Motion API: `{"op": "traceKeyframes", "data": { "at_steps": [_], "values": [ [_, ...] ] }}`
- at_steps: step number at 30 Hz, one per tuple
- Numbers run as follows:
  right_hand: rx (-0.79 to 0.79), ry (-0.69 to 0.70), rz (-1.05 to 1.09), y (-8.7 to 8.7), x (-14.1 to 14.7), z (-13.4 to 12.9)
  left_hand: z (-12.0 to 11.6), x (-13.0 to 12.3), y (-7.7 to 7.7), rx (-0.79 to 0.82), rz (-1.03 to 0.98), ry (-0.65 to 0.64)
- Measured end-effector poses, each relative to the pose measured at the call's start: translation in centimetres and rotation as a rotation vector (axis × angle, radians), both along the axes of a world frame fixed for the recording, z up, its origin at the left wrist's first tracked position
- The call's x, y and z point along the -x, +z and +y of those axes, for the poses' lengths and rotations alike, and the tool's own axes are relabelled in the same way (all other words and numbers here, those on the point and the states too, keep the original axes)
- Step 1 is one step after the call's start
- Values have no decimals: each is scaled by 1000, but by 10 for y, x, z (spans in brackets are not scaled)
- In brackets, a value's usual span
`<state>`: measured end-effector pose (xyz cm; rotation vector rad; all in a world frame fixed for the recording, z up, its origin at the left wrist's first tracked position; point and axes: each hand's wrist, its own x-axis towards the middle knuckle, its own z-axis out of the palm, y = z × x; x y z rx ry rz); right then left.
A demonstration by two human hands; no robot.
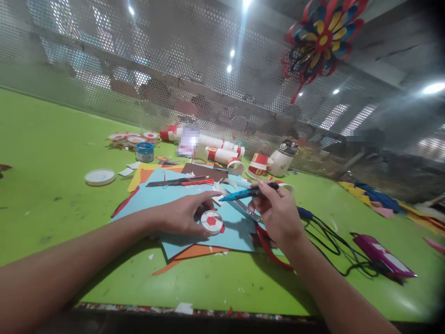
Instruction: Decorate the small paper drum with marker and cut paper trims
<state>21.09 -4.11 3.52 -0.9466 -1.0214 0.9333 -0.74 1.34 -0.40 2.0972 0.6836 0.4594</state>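
My left hand (184,214) is closed around the edge of a small white paper disc (217,218) with a red hexagon in its middle and blue marks around it. Between the fingers of my right hand (280,211) is a blue marker (239,194), its tip pointing left, above the disc and apart from it. Red-handled scissors (269,250) lie below my right hand, partly hidden by it. Under both hands are light blue paper sheets (174,204), with a craft knife (163,183) and a red-orange tool (198,182) on top.
Farther back stand a blue-lidded jar (144,152), a red-and-white paper cup (259,164) and a white bottle (283,160). A white lid (99,177) and several decorated discs (132,138) lie left. On the right are a purple device (384,255) and black cable (327,241).
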Motion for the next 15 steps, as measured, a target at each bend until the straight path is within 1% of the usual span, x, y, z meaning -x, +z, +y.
{"op": "traceKeyframes", "data": {
  "at_steps": [4, 11, 13, 15],
  "values": [
    [20, 18, 33, 2, 0, -2, 2, 0, -1, 0, -3, -19],
    [18, 68, 77, 4, 1, -4, 3, -1, -2, -25, 33, -7],
    [15, 73, 47, 3, 0, -4, 4, -1, -3, -38, 30, -4],
    [-7, 60, -28, 0, -1, -3, 4, -1, -4, -48, 27, -4]
  ]
}}
